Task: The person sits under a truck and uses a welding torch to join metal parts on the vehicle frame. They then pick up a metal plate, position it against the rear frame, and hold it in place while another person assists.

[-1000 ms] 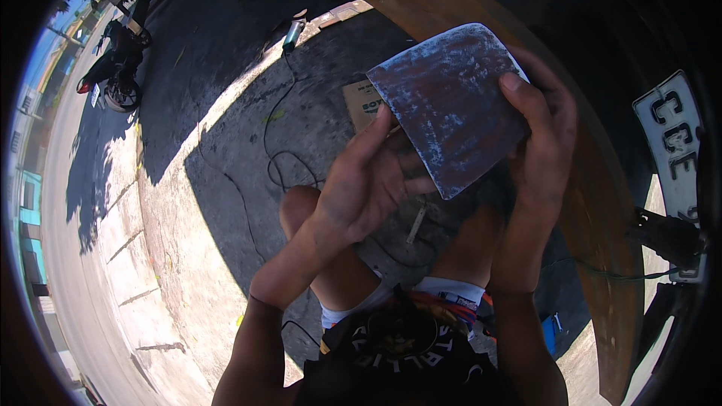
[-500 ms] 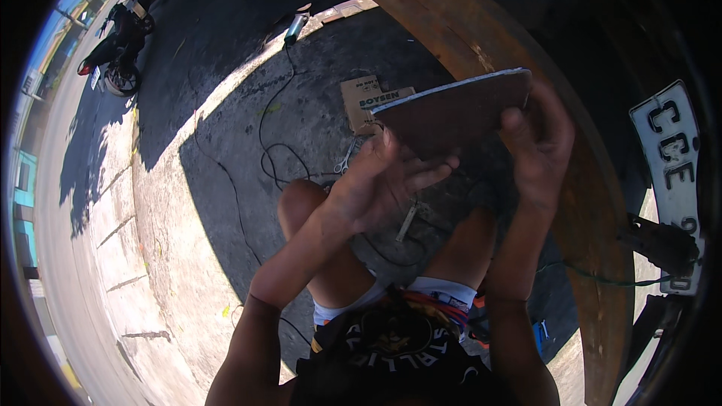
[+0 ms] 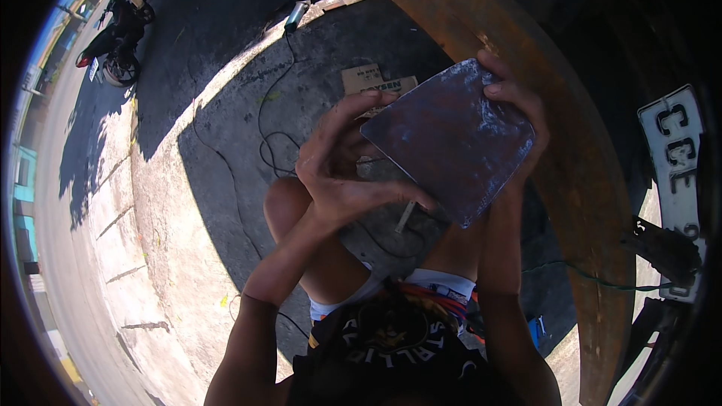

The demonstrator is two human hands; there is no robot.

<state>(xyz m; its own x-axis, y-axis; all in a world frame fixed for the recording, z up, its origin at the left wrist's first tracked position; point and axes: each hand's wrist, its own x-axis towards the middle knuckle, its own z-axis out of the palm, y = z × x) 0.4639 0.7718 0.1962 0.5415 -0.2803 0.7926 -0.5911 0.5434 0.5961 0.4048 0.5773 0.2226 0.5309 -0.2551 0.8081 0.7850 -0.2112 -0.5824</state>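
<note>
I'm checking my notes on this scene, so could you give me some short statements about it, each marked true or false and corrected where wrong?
1. The right hand grips the dark plate. True.
2. The left hand is clenched into a fist. False: the left hand is open and spread beside the plate's left corner.
3. A motorcycle stands at the picture's right edge. False: the motorcycle is at the upper left.
4. Some cardboard lies on the ground. True.
5. A long brown beam runs down the right side of the picture. True.
</note>
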